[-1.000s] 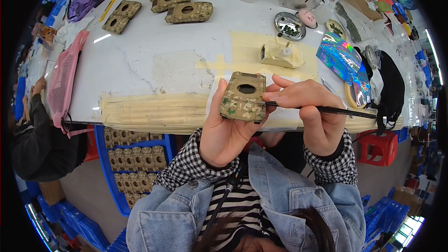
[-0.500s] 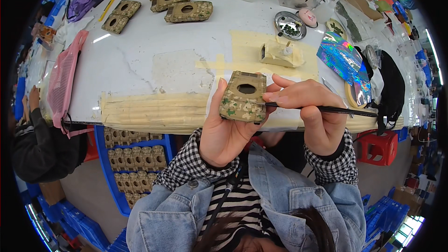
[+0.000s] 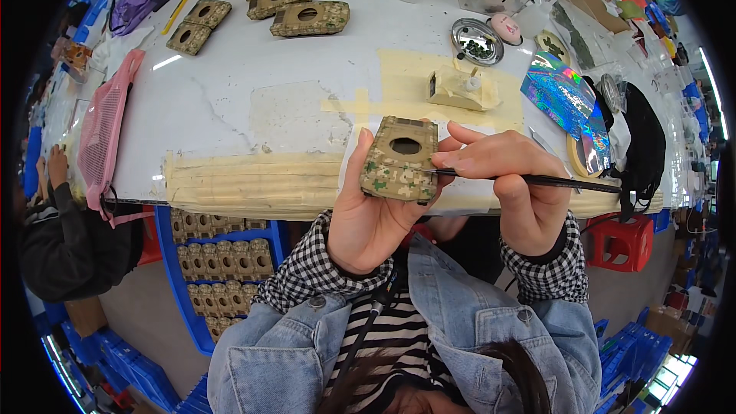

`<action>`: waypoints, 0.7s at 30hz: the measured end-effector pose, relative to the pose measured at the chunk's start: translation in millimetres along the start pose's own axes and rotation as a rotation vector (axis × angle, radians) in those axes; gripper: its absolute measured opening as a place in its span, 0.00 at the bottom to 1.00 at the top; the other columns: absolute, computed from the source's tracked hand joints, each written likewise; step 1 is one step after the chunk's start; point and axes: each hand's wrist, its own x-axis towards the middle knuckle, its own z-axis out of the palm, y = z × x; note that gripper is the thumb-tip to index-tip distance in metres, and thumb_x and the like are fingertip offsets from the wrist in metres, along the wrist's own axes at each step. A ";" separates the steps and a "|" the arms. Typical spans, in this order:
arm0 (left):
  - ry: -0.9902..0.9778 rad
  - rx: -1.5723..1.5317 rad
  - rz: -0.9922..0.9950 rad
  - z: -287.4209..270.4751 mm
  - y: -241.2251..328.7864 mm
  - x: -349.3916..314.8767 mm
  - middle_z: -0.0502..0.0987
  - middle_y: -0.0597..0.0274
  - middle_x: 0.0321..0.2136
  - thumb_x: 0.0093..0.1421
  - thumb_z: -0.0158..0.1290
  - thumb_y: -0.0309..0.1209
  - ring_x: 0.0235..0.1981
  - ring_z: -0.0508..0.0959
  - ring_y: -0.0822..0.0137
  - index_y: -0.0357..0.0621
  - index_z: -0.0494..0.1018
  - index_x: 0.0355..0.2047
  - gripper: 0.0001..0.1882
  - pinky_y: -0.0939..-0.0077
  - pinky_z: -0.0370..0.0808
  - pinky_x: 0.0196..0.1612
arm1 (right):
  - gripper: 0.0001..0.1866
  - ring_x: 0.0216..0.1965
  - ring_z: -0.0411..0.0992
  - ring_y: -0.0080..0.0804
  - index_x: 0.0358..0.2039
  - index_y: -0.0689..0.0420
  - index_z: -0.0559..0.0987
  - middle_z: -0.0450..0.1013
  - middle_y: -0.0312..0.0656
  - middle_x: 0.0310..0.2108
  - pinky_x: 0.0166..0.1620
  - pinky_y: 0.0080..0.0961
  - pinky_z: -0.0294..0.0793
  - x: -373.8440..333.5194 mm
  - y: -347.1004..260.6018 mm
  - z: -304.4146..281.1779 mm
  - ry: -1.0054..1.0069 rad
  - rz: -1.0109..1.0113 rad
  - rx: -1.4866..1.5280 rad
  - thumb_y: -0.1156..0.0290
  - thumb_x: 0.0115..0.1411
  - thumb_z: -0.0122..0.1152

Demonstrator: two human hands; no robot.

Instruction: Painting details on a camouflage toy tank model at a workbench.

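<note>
My left hand is wrapped round a camouflage-painted model tank hull, held tilted with its round hole toward me. In my right hand is a thin black paintbrush, pinched between thumb and fingers. Its tip rests at or just over the green-patched lower part of the hull; whether it touches I cannot tell. Right fingertips lie against the hull's right edge. Just beyond my hands, a tape-covered block sits on the table. A round metal dish with small dark green pieces lies farther back.
Several more hulls stand at the back left. A blue crate full of hulls sits below the table edge. To the left hangs a pink mesh bag; holographic sheeting and a black cloth lie right. A co-worker's hands show far left.
My hands, the hull and the paintbrush are almost unmoved. At the far left, the co-worker's arm and body have shifted slightly.
</note>
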 end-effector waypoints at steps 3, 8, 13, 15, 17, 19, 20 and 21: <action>-0.006 0.004 0.001 -1.9 0.4 -0.1 0.66 0.44 0.53 0.67 0.31 0.49 0.53 0.70 0.53 0.37 0.59 0.56 0.29 0.65 0.74 0.53 | 0.10 0.37 0.74 0.37 0.37 0.65 0.77 0.76 0.47 0.36 0.56 0.41 0.65 0.1 0.4 -0.1 -0.004 -0.002 -0.004 0.72 0.61 0.52; -0.003 -0.021 0.010 0.6 -1.0 1.0 0.66 0.43 0.52 0.67 0.31 0.49 0.52 0.70 0.52 0.37 0.59 0.56 0.29 0.65 0.73 0.54 | 0.11 0.37 0.74 0.37 0.37 0.65 0.77 0.76 0.47 0.36 0.56 0.41 0.65 -0.2 0.1 0.8 0.011 0.004 0.019 0.71 0.61 0.51; -0.063 -0.024 -0.037 -2.4 2.0 0.8 0.64 0.41 0.54 0.66 0.32 0.50 0.52 0.70 0.49 0.36 0.55 0.58 0.31 0.64 0.73 0.54 | 0.15 0.36 0.73 0.37 0.38 0.66 0.75 0.75 0.49 0.35 0.55 0.42 0.65 -3.3 4.1 0.3 0.098 -0.002 0.144 0.65 0.64 0.46; -0.040 0.000 -0.048 -1.1 3.9 -0.1 0.61 0.42 0.56 0.66 0.31 0.52 0.52 0.70 0.50 0.39 0.53 0.60 0.32 0.65 0.72 0.54 | 0.19 0.36 0.74 0.40 0.38 0.66 0.73 0.73 0.49 0.33 0.55 0.46 0.66 -4.6 3.4 -3.8 0.129 0.006 0.130 0.60 0.65 0.43; 0.007 0.091 -0.055 -0.4 7.2 -0.1 0.60 0.46 0.58 0.66 0.28 0.53 0.51 0.70 0.53 0.43 0.51 0.61 0.32 0.68 0.72 0.53 | 0.25 0.35 0.75 0.44 0.38 0.65 0.71 0.69 0.50 0.30 0.53 0.51 0.66 -6.7 -0.5 -8.3 0.146 0.038 0.061 0.53 0.66 0.37; -0.005 0.182 -0.012 1.1 8.2 -1.2 0.60 0.47 0.58 0.66 0.29 0.51 0.52 0.70 0.53 0.45 0.50 0.62 0.30 0.65 0.71 0.53 | 0.24 0.32 0.75 0.40 0.42 0.67 0.69 0.71 0.50 0.30 0.52 0.48 0.68 -12.3 1.7 -5.3 0.287 0.031 0.077 0.55 0.67 0.37; -0.010 0.228 0.009 2.1 8.3 -1.6 0.59 0.47 0.58 0.67 0.29 0.50 0.53 0.69 0.53 0.46 0.49 0.62 0.30 0.64 0.70 0.54 | 0.23 0.33 0.74 0.38 0.42 0.67 0.69 0.72 0.50 0.30 0.52 0.44 0.68 -14.3 2.5 -5.4 0.338 0.015 0.106 0.57 0.67 0.38; 0.006 0.301 0.047 4.8 8.0 -1.7 0.56 0.45 0.59 0.66 0.30 0.49 0.52 0.70 0.53 0.47 0.46 0.63 0.30 0.64 0.71 0.53 | 0.21 0.35 0.74 0.36 0.43 0.68 0.69 0.73 0.49 0.30 0.52 0.41 0.68 -15.5 2.7 -6.3 0.389 0.000 0.135 0.59 0.67 0.39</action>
